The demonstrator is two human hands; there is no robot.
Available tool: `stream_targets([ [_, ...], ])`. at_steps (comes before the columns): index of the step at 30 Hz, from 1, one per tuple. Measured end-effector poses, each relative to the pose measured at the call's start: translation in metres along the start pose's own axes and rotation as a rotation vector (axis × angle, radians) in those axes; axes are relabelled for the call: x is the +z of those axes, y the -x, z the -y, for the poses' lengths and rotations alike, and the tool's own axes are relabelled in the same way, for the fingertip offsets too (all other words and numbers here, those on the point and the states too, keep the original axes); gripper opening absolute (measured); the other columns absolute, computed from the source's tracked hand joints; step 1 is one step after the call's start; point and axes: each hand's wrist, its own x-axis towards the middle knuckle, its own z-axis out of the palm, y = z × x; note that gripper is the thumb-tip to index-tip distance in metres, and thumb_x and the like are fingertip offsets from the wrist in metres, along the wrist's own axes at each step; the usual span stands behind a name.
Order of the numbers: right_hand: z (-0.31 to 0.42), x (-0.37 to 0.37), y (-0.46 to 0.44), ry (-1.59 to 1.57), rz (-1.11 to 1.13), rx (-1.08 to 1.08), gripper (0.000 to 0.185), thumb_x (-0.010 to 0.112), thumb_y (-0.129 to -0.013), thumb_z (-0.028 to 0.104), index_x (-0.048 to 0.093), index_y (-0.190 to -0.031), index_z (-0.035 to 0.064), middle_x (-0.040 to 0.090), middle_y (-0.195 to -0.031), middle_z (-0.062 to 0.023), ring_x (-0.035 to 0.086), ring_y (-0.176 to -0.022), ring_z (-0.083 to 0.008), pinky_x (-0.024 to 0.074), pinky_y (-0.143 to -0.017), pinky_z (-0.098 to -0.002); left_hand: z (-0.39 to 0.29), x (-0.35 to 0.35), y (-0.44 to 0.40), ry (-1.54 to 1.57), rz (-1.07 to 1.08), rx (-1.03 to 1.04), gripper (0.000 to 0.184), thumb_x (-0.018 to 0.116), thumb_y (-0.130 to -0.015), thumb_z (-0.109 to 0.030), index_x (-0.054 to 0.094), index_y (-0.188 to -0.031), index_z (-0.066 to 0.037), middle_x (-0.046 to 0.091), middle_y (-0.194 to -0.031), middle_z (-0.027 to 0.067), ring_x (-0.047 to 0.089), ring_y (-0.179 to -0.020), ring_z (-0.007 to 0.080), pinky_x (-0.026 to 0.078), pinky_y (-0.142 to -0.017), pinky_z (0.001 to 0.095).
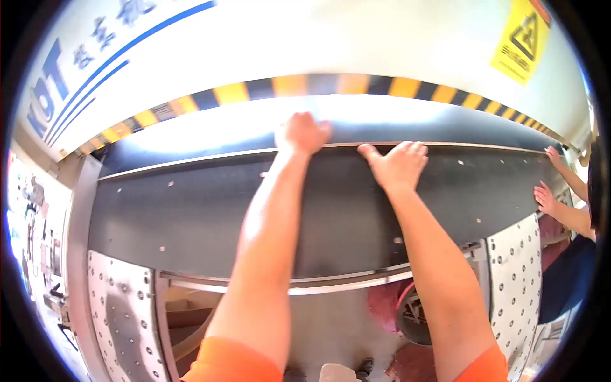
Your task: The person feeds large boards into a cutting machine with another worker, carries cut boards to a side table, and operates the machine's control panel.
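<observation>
A long dark board (210,210) lies across the machine bed, with a thin light strip (490,148) running along its far edge. My left hand (301,132) reaches just past that strip, thumb out to the right; its fingers are blurred and point away from me. At the strip, my right hand (400,164) lies with its thumb stretched left and its fingers spread forward. Nothing shows in either palm. Beyond the strip, a dark surface with bright glare (375,121) extends under the machine's white cover.
A yellow-and-black striped edge (230,93) borders the white cover (267,38) above my hands. Perforated metal plates (124,312) (514,274) flank the open space by my body. At the far right, another person's hands (545,196) are by the board's end.
</observation>
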Motion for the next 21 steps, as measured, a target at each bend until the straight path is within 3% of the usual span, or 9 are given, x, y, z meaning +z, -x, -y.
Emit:
stream_targets([
  [3,0.022,-0.012,-0.004,-0.015,0.095,0.067,0.1,0.065,-0.072,0.08,0.068,-0.107,-0.0128,0.062,-0.121,-0.029,0.054,-0.121,-0.0379,0.0432,-0.103,-0.046,0.011,-0.006,0.006,0.043,-0.019,0.131,0.049,0.059,-0.086,-0.049,0.075,-0.093,-0.003,0.073,-0.092,0.0216,0.072,-0.09,0.0373,0.057,-0.081,0.0464],
  [10,0.019,-0.006,-0.005,0.002,-0.062,-0.073,0.083,0.063,-0.078,0.075,0.076,-0.093,-0.0051,0.07,-0.103,-0.0287,0.063,-0.106,-0.0438,0.0488,-0.096,-0.0493,0.108,-0.094,0.153,0.398,-0.161,0.691,0.027,0.068,-0.081,-0.02,0.066,-0.101,-0.002,0.067,-0.101,0.017,0.063,-0.105,0.0349,0.047,-0.102,0.047],
  [14,0.016,-0.009,-0.011,-0.015,0.055,-0.138,0.083,0.046,-0.089,0.075,0.075,-0.097,-0.0029,0.071,-0.099,-0.028,0.066,-0.098,-0.0447,0.05,-0.091,-0.0519,0.264,-0.249,0.305,0.204,-0.308,0.424,0.031,0.072,-0.08,-0.014,0.067,-0.108,-0.003,0.069,-0.109,0.0158,0.063,-0.114,0.0336,0.05,-0.098,0.0472],
  [16,-0.026,0.058,-0.045,0.305,-0.019,-0.464,0.039,0.048,-0.1,0.044,0.055,-0.132,0.0234,0.069,-0.087,-0.0219,0.068,-0.084,-0.0384,0.054,-0.075,-0.0503,0.334,-0.344,0.397,-0.16,-0.398,0.054,0.03,0.073,-0.078,-0.011,0.068,-0.107,-0.003,0.07,-0.106,0.0149,0.065,-0.106,0.034,0.052,-0.094,0.0461],
  [17,-0.045,0.092,-0.062,0.46,-0.097,-0.618,0.045,0.048,-0.105,0.028,0.045,-0.149,0.0366,0.068,-0.081,-0.0188,0.069,-0.076,-0.0353,0.056,-0.067,-0.0495,0.359,-0.397,0.435,-0.276,-0.48,-0.13,0.033,0.074,-0.074,-0.009,0.067,-0.105,0.0,0.069,-0.104,0.018,0.065,-0.099,0.0355,0.052,-0.088,0.0471],
  [18,-0.067,0.134,-0.085,0.514,-0.165,-0.617,0.079,0.047,-0.103,0.007,0.013,-0.153,0.058,0.065,-0.075,-0.0158,0.07,-0.075,-0.0309,0.0569,-0.064,-0.0451,0.38,-0.45,0.47,-0.497,-0.581,-0.237,0.03,0.072,-0.075,-0.009,0.068,-0.103,0.0,0.069,-0.099,0.0186,0.065,-0.097,0.0363,0.052,-0.087,0.0455],
  [19,-0.053,0.119,-0.078,0.389,-0.071,-0.445,0.036,0.042,-0.097,0.033,0.034,-0.132,0.038,0.067,-0.081,-0.0173,0.07,-0.08,-0.0339,0.0557,-0.071,-0.0486,0.407,-0.5,0.505,-0.627,-0.709,-0.286,0.028,0.072,-0.075,-0.01,0.068,-0.101,-0.001,0.069,-0.093,0.018,0.065,-0.095,0.0366,0.052,-0.086,0.0456],
  [20,-0.038,0.103,-0.072,0.261,-0.002,-0.258,0.049,0.037,-0.092,0.059,0.055,-0.112,0.0179,0.07,-0.088,-0.0187,0.07,-0.085,-0.0368,0.0544,-0.078,-0.052,0.423,-0.544,0.534,-0.655,-0.811,-0.609,0.032,0.071,-0.074,-0.011,0.067,-0.104,0.0,0.068,-0.095,0.0185,0.064,-0.096,0.0365,0.052,-0.086,0.0453],
  [21,-0.023,0.089,-0.066,0.152,0.039,-0.074,0.098,0.032,-0.087,0.085,0.076,-0.091,-0.0022,0.073,-0.094,-0.0201,0.07,-0.09,-0.0398,0.0531,-0.085,-0.0555,0.45,-0.585,0.565,-0.848,-0.963,-0.534,0.036,0.071,-0.074,-0.011,0.066,-0.107,0.001,0.066,-0.103,0.019,0.062,-0.102,0.0355,0.05,-0.09,0.0458],
])
